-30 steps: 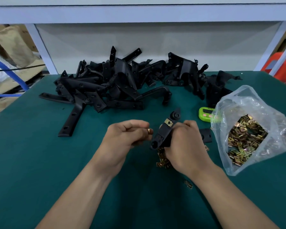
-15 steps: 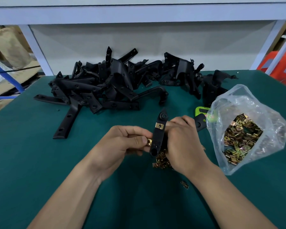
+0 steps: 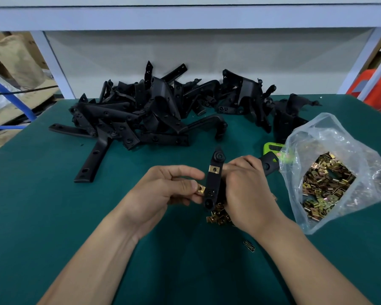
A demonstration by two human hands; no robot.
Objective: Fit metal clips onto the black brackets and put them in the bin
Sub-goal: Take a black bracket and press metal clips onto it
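– Left hand (image 3: 163, 190) is pinching a brass-coloured metal clip (image 3: 200, 189) between thumb and forefinger, right? And why is the right hand (image 3: 246, 190) holding the black bracket (image 3: 214, 183) standing up like that?

– Yep, thumb and finger are closing on that clip, and the other fingers are curling loosely. The right hand is wrapping around the bracket's back edge and holding it upright over the middle of the desk (image 3: 53, 216), so its left side is facing the clip. Looks to me like the clip is going onto the lower hole. One fitted clip (image 3: 215, 169) is already sitting higher up.

– And the spares?

– A small heap of loose clips (image 3: 218, 217) is lying right under the hands. I'm guessing that's so nobody's digging in the plastic bag (image 3: 317, 133) by the right edge every time. The bracket pile (image 3: 152, 111) is waiting along the far edge. The bin isn't showing anywhere, so that drop-off isn't happening yet.
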